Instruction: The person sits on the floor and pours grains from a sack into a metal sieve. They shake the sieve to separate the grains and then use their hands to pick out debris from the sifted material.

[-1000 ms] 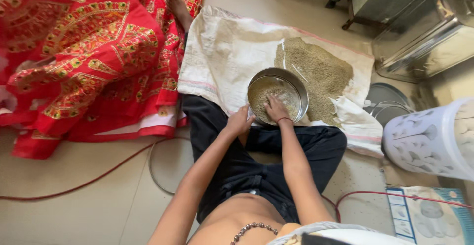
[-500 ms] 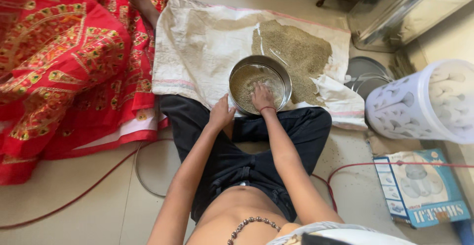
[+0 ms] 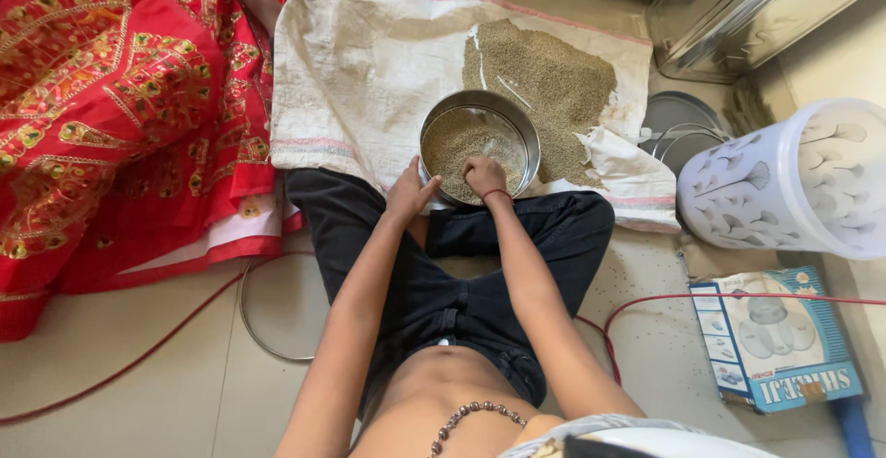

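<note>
Sieve (image 3: 480, 144), round and steel, sits centre frame on a pale sack (image 3: 369, 70), half-filled with small grain; left hand (image 3: 409, 195) grips its near-left rim; right hand (image 3: 484, 176) rests inside, fingers curled into the grain, grasp unclear; loose grain pile (image 3: 544, 89) lies just beyond on the sack; red embroidered cloth (image 3: 111, 116) at left; white perforated bin (image 3: 794, 181) at right; printed box (image 3: 771, 338) lower right.

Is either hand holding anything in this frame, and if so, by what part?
The left hand grips the round metal sieve by its near-left rim. The right hand rests inside on the grain; whether it grips any cannot be told.
</note>
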